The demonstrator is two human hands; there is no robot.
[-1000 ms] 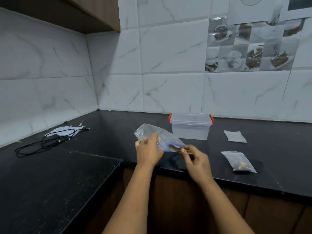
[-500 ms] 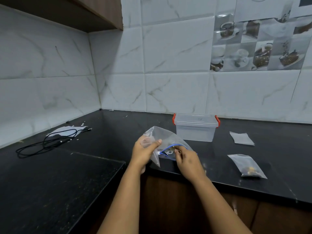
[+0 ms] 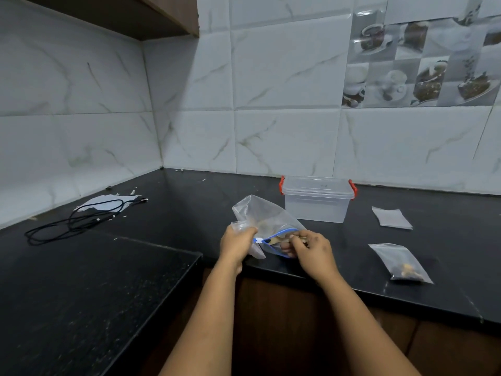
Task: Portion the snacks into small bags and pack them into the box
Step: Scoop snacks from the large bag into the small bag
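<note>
1. left hand has its fingers curled tight round the bunched side of the big clear zip bag, just left of the blue zipper strip; so clamped on the bag.
2. right hand is at the mouth of that bag; fingertips pinched together on a thin pale bit at the opening, can't tell exactly what that bit is; thumb tucked under the blue rim.
3. some brownish snacks show through the plastic, just beyond the left fingers; the bag is held up off the black surface, near its front edge.
4. clear box with red clips and its lid on sits beyond the right fingers, close to the tiled wall; not touching the bag as far as I can see.
5. well to the right of the right fingers: a small bag with snacks in it lies flat on the surface; further back from it, a small empty bag, also flat.
6. way off left of the left fingers there's a black cable in loose loops, partly over a white sheet of paper.
</note>
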